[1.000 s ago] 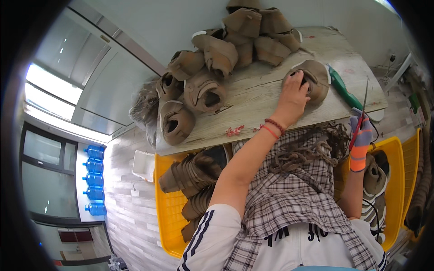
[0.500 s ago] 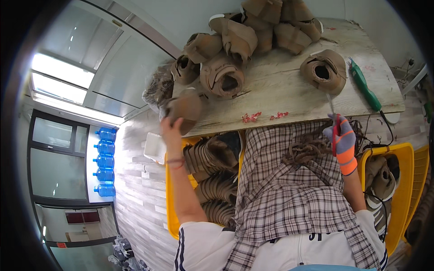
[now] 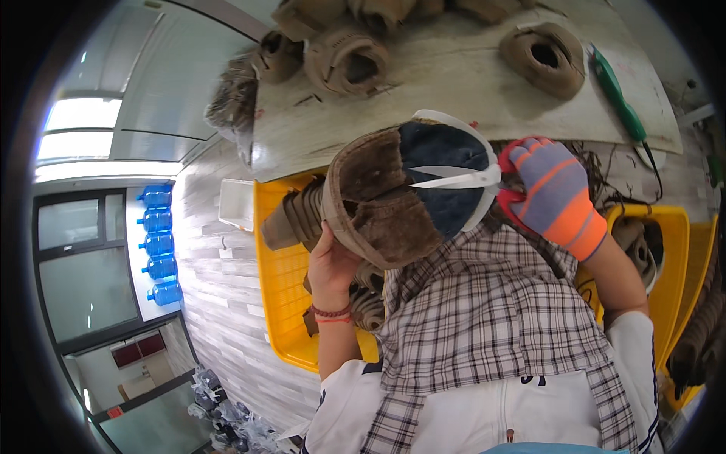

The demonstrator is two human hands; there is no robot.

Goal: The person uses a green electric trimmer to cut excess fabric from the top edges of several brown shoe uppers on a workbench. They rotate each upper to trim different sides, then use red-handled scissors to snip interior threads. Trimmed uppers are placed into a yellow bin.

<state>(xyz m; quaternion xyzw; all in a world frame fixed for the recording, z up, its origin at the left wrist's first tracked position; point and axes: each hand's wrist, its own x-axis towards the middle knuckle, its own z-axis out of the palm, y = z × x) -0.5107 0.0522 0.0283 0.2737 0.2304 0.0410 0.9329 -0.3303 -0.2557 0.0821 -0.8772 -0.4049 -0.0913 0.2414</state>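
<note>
My bare left hand [image 3: 334, 265] grips the lower left rim of a brown fabric shoe upper [image 3: 370, 170], thumb over the edge. The upper is held up with its inside toward me: brown fleece lining on the left, a dark blue part on the right, a white band along its edge. My right hand [image 3: 558, 193], in a grey and orange glove, is closed round the red handles of a pair of scissors [image 3: 457, 178]. Their blades lie slightly apart over the dark blue lining. Whether they touch it I cannot tell.
More brown uppers [image 3: 349, 64] sit on the worn table [image 3: 431, 79], one [image 3: 543, 57] apart at right beside a green corded tool [image 3: 616, 94]. Yellow crates [image 3: 283, 318] flank me, the left one holding stacked uppers. Blue water bottles [image 3: 159, 244] line the left wall.
My left hand has brought the upper from the table's left edge to in front of me, turning its inside into view. My right hand has swung the scissors leftward over it.
</note>
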